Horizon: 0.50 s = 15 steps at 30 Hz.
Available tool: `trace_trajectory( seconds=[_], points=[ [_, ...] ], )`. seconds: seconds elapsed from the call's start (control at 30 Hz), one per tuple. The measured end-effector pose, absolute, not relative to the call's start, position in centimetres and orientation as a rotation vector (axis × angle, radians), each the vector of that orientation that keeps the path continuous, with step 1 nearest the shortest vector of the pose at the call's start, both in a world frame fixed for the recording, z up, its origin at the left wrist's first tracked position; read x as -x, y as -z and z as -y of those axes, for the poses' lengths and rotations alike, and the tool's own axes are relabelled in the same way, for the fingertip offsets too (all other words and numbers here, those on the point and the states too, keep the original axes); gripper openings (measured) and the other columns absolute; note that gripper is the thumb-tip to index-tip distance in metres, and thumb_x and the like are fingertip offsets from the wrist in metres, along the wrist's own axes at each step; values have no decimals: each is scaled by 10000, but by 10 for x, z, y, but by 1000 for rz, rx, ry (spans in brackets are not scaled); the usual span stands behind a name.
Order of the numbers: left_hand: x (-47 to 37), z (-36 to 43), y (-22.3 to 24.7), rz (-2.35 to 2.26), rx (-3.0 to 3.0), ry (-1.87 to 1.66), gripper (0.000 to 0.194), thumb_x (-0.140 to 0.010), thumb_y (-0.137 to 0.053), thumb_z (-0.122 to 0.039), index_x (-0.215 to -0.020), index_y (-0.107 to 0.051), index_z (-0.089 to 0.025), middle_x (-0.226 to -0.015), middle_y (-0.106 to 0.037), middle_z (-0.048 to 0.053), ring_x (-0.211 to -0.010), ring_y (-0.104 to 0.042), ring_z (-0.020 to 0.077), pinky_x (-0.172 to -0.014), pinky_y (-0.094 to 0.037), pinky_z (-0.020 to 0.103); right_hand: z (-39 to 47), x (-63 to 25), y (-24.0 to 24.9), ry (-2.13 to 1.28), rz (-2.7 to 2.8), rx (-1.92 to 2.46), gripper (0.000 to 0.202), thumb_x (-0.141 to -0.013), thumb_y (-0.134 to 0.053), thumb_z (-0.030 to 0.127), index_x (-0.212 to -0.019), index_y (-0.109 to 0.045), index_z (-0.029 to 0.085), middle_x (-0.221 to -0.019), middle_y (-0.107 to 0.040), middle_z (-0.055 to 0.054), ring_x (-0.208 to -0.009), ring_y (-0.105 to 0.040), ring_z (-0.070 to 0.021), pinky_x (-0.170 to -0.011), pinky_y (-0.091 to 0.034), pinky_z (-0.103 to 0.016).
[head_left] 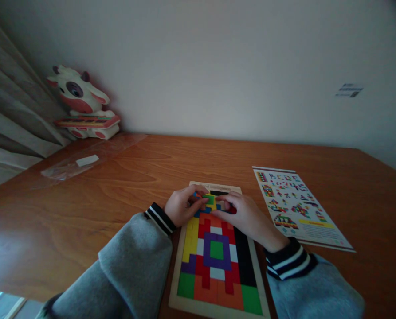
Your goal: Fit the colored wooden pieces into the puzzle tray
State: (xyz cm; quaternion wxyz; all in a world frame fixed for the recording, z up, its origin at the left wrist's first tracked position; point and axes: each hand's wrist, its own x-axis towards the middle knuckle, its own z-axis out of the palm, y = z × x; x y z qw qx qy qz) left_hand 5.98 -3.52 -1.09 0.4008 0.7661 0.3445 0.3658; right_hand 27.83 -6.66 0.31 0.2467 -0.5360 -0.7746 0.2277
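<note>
The far end of the puzzle board (179, 292) is worked by the left hand (183, 207) and right hand (247, 217), fingers curled and pinched onto small coloured pieces (211, 201), so that they are seated snugly.

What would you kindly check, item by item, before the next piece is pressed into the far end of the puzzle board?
1. Puzzle board lies flat on the wooden desk: ok.
2. Near part of the board is filled with coloured blocks, no gaps showing: ok.
3. Left hand and right hand both rest at the far end of the board: ok.
4. Shape of the open slot under the fingers: cannot tell, hidden.
5. Whether either hand has a grip on a loose block: cannot tell.
6. Pattern sheet lies face up right of the board, uncovered: ok.
</note>
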Motion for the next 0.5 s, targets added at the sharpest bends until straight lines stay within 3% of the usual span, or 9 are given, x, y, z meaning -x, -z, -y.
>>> trace_trajectory(
  seconds=[0.23, 0.33, 0.4, 0.5],
  points=[
    [-62, 32, 16, -922, -1899, -909, 225, -915, -571, -302, -1099, -545, -174, -979, -682, 63, -685, -721, 130, -581, -555, 200, 71, -280, -9, -488, 2222, 1298, 268, -960, -502, 364, -1053, -711, 225, -932, -698, -57, -843, -648, -189, -777, -493, -335],
    [-62, 32, 15, -944, -1905, -898, 232, -921, -564, -308, -1109, -551, -172, -887, -695, 47, -662, -710, 129, -570, -540, 198, 69, -281, -8, -424, 2164, 1265, 257, -972, -474, 308, -1041, -705, 219, -995, -718, -67, -929, -661, -204, -857, -490, -349],
    [-61, 32, 14, -961, -1930, -897, 241, -924, -559, -308, -1123, -559, -172, -811, -691, 31, -654, -699, 130, -581, -538, 204, 67, -283, -8, -416, 2043, 1312, 251, -968, -479, 324, -1034, -695, 214, -1009, -725, -77, -933, -668, -215, -842, -492, -348],
    [-60, 31, 10, -951, -2013, -939, 234, -934, -538, -283, -1139, -581, -177, -849, -681, 41, -679, -681, 127, -610, -542, 218, 64, -289, -9, -498, 1741, 1423, 308, -964, -468, 421, -945, -687, 205, -859, -730, -67, -766, -665, -202, -694, -486, -320]
  ],
)
